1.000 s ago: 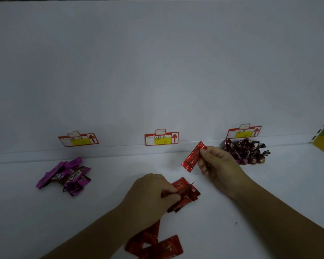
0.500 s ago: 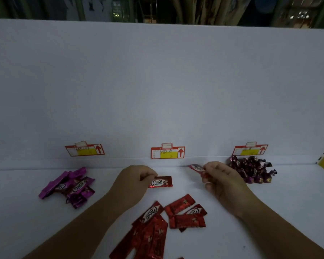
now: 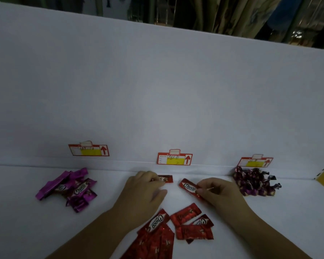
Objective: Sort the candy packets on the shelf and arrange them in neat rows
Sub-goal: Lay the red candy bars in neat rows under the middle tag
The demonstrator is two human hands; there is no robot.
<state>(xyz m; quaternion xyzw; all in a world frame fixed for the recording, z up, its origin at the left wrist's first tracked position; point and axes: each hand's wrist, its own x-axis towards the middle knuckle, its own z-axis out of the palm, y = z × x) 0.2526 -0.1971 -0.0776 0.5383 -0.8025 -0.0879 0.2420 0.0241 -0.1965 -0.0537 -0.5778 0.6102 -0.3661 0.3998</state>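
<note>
A rear red packet (image 3: 166, 178) is found lying flat on the white shelf (image 3: 26, 230), close to the back panel (image 3: 157, 90) and just below the middle price label (image 3: 174, 159). Its left end is covered by the curled fingers of the left hand (image 3: 144, 195), by which it is held; the thumb is extended toward the right, apart from the packet. Whether the packet is pinched or only pressed down cannot be told with certainty.

A tilted red packet (image 3: 188, 186), marked "Choco", is pinched at its lower right end between the thumb and bent fingers of the right hand (image 3: 220, 193). It is set just beside the rear packet, not touching it.

A loose pile of red packets (image 3: 178, 227) is noted nearer the person, between the two forearms, with packets overlapping at mixed angles.

A heap of purple packets (image 3: 69, 187) is recorded to the left, below the left price label (image 3: 89, 150). A heap of dark twist-wrapped candies (image 3: 254, 182) is recorded to the right, below the right price label (image 3: 255, 162), against the back panel.
</note>
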